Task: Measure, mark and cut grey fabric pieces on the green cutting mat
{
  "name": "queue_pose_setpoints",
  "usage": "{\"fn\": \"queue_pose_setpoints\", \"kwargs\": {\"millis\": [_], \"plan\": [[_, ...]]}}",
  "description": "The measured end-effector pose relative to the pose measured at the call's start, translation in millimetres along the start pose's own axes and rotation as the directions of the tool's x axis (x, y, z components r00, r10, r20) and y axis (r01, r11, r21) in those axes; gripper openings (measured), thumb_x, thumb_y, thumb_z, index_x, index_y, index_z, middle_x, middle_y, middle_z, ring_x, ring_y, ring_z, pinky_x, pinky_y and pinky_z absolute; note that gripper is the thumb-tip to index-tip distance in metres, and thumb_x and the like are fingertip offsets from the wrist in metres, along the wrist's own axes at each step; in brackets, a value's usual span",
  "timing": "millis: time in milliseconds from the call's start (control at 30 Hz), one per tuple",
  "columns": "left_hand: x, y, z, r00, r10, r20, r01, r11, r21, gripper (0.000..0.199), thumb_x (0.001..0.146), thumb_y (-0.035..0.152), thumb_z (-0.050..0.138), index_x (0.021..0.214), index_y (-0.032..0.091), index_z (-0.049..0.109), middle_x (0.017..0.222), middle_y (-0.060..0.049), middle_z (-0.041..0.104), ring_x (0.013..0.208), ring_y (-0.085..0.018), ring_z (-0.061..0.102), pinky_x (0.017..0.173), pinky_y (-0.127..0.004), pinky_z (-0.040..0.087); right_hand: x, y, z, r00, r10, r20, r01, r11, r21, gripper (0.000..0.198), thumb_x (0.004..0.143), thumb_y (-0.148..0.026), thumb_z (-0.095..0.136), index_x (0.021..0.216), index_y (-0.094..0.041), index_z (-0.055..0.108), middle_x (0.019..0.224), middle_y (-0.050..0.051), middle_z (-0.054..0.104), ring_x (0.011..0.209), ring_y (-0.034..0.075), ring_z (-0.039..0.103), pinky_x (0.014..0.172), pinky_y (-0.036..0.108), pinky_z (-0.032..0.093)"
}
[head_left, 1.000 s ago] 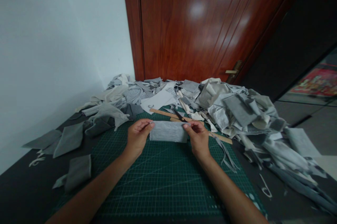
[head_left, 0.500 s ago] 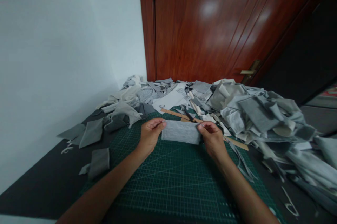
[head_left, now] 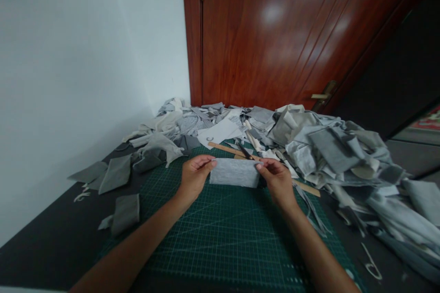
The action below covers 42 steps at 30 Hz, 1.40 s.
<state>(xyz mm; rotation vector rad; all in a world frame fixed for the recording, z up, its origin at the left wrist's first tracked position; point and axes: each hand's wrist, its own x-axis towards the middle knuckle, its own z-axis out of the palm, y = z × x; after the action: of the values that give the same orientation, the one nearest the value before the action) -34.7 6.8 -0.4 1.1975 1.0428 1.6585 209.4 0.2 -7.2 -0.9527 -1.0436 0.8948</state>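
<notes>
Between my two hands a rectangular piece of light grey fabric (head_left: 234, 174) is stretched out, above the green cutting mat (head_left: 220, 238). My left hand (head_left: 196, 174) pinches its upper left corner between thumb and fingers. At the upper right corner, my right hand (head_left: 276, 177) pinches it the same way. Just behind the fabric lie a wooden ruler (head_left: 225, 147), which runs diagonally across the mat, and a dark pair of scissors (head_left: 244, 152), partly hidden. Thin grey fabric strips (head_left: 312, 212) rest to the right of my right hand.
Heaped fabric scraps (head_left: 333, 146) cover the right side, and more scraps (head_left: 161, 146) line the back left. A folded grey piece (head_left: 126, 214) lies left of the mat. Behind the table stand a brown wooden door (head_left: 257, 36) and a white wall (head_left: 85, 54).
The view has shifted slightly, so the surroundings sit a little differently in the picture. Both hands still hold the grey fabric by its upper corners, nearly unmoved.
</notes>
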Motion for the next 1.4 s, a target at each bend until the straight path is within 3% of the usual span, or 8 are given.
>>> {"fn": "queue_pose_setpoints", "kwargs": {"millis": [467, 700, 833, 1067, 1133, 1233, 1333, 1400], "plan": [[8, 5, -4, 0.999, 0.053, 0.004, -0.053, 0.999, 0.011, 0.024, 0.065, 0.035, 0.087, 0.078, 0.018, 0.075, 0.078, -0.004, 0.077, 0.073, -0.018, 0.070, 0.068, -0.026, 0.055, -1, -9, 3, 0.999, -0.003, 0.047, 0.004, 1.000, -0.009, 0.025, 0.068, -0.040, 0.089, 0.076, -0.022, 0.073, 0.074, -0.001, 0.069, 0.070, 0.017, 0.058, 0.070, 0.030, 0.045], [10, 4, -7, 0.996, 0.091, -0.003, -0.090, 0.992, 0.089, 0.024, 0.070, 0.038, 0.082, 0.081, 0.018, 0.075, 0.077, -0.003, 0.075, 0.072, -0.017, 0.067, 0.070, -0.027, 0.053, -1, -8, -1, 0.992, -0.017, 0.124, 0.034, 0.990, -0.134, 0.025, 0.074, -0.041, 0.084, 0.078, -0.022, 0.068, 0.069, -0.003, 0.061, 0.064, 0.016, 0.051, 0.062, 0.029, 0.038], [9, 6, -8, 0.991, 0.136, 0.008, -0.135, 0.969, 0.206, 0.019, 0.075, 0.037, 0.076, 0.080, 0.019, 0.073, 0.076, -0.002, 0.074, 0.071, -0.018, 0.068, 0.069, -0.027, 0.052, -5, -8, 0, 0.979, -0.072, 0.192, 0.120, 0.960, -0.251, 0.021, 0.084, -0.041, 0.075, 0.082, -0.023, 0.065, 0.072, -0.003, 0.058, 0.068, 0.017, 0.052, 0.065, 0.030, 0.039], [1, 6, -6, 0.990, 0.129, 0.058, -0.141, 0.925, 0.354, 0.014, 0.078, 0.034, 0.072, 0.080, 0.020, 0.073, 0.075, -0.002, 0.074, 0.070, -0.019, 0.069, 0.064, -0.026, 0.050, -16, -3, 6, 0.981, -0.108, 0.160, 0.167, 0.888, -0.428, 0.019, 0.093, -0.041, 0.063, 0.086, -0.024, 0.059, 0.073, -0.003, 0.055, 0.066, 0.018, 0.049, 0.063, 0.030, 0.038], [-3, 8, -4, 0.991, 0.127, 0.047, -0.135, 0.925, 0.355, 0.014, 0.079, 0.034, 0.072, 0.079, 0.020, 0.072, 0.073, -0.001, 0.073, 0.068, -0.018, 0.068, 0.063, -0.026, 0.050, -20, -4, 11, 0.984, -0.045, 0.171, 0.107, 0.921, -0.375, 0.021, 0.089, -0.042, 0.066, 0.082, -0.023, 0.058, 0.070, -0.004, 0.053, 0.064, 0.017, 0.048, 0.061, 0.030, 0.037], [-13, 12, 2, 0.992, 0.099, 0.074, -0.118, 0.935, 0.335, 0.015, 0.080, 0.035, 0.072, 0.080, 0.020, 0.071, 0.073, -0.001, 0.073, 0.068, -0.018, 0.069, 0.062, -0.026, 0.050, -29, -9, 22, 0.966, 0.146, 0.214, -0.108, 0.978, -0.178, 0.029, 0.081, -0.046, 0.073, 0.077, -0.023, 0.057, 0.065, -0.006, 0.049, 0.057, 0.014, 0.043, 0.055, 0.027, 0.033], [-21, 15, 5, 0.988, 0.093, 0.125, -0.131, 0.930, 0.343, 0.016, 0.084, 0.036, 0.070, 0.083, 0.020, 0.071, 0.075, -0.002, 0.073, 0.068, -0.018, 0.068, 0.062, -0.026, 0.049, -37, -13, 31, 0.907, 0.312, 0.283, -0.326, 0.945, 0.000, 0.035, 0.073, -0.049, 0.081, 0.077, -0.023, 0.057, 0.063, -0.007, 0.048, 0.051, 0.011, 0.040, 0.051, 0.025, 0.032], [-22, 16, 4, 0.983, 0.103, 0.149, -0.151, 0.919, 0.365, 0.017, 0.086, 0.037, 0.069, 0.085, 0.021, 0.069, 0.076, -0.001, 0.072, 0.068, -0.018, 0.067, 0.062, -0.026, 0.049, -37, -15, 32, 0.881, 0.376, 0.286, -0.406, 0.912, 0.053, 0.038, 0.069, -0.049, 0.084, 0.078, -0.023, 0.057, 0.063, -0.007, 0.050, 0.050, 0.011, 0.042, 0.050, 0.025, 0.033]]}}
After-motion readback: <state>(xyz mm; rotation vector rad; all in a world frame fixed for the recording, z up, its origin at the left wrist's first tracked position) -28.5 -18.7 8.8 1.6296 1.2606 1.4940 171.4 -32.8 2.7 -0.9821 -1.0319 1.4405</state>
